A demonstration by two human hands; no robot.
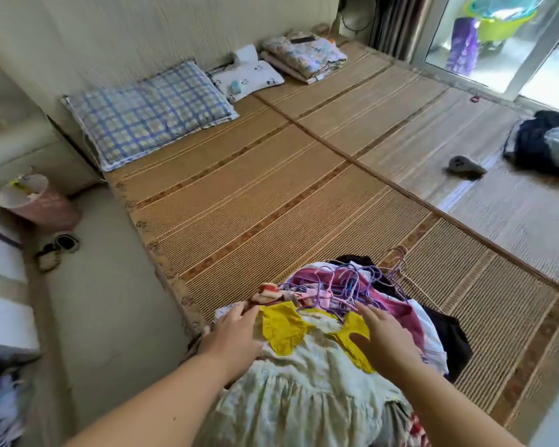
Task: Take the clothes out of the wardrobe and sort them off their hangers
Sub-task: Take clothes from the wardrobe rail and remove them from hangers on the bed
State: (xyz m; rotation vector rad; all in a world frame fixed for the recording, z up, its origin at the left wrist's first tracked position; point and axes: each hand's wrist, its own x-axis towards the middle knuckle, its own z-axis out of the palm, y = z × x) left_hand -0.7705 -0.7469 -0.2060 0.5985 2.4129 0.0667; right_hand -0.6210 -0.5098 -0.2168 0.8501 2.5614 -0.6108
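Resting loose and open-fingered on the clothes pile [329,343] at the bed mat's [255,201] near edge, left hand [231,338] and right hand [384,340] risk snagging the tangled hangers [346,288], dragging garments floorward.

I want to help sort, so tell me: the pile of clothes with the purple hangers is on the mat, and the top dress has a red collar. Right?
Not quite. The collar on the top dress is yellow, not red; the head view shows it. The rest is right: the pile with its purple hangers lies on the mat.
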